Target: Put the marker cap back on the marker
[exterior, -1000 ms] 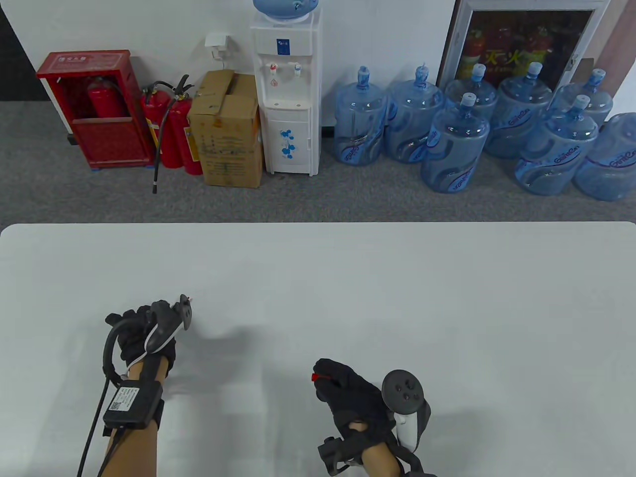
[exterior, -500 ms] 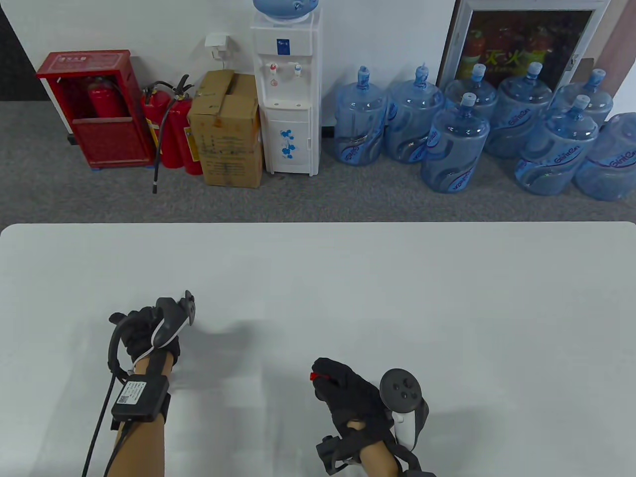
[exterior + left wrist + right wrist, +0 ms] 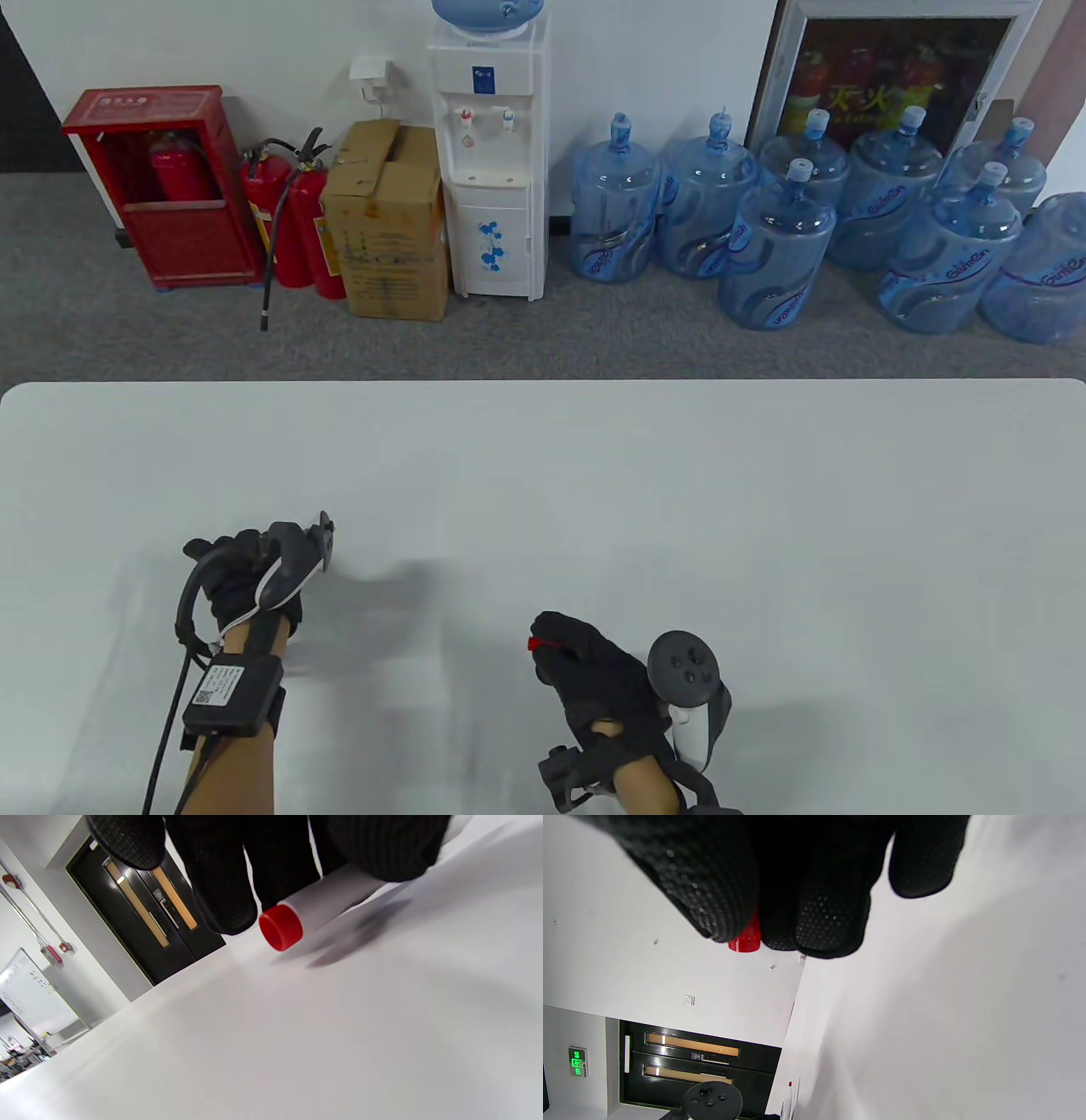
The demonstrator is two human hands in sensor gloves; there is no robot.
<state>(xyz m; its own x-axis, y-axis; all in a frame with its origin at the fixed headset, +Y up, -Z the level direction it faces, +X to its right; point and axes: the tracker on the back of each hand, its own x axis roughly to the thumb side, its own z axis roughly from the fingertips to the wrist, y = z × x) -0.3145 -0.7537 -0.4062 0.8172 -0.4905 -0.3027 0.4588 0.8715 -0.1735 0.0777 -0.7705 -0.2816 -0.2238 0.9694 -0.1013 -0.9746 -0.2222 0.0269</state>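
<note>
currently left hand [image 3: 246, 569] grips the marker [image 3: 326, 902] just above the table [image 3: 679, 509], red end showing. right hand [image 3: 594, 671] pinches the red cap [image 3: 745, 938], probably fingertips only. hands well apart.

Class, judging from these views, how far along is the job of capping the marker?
Done: both parts are picked up. In hand: the left hand holds the white marker with a red end; the right hand pinches the small red cap. Left: bringing them together and pushing the cap on.
</note>
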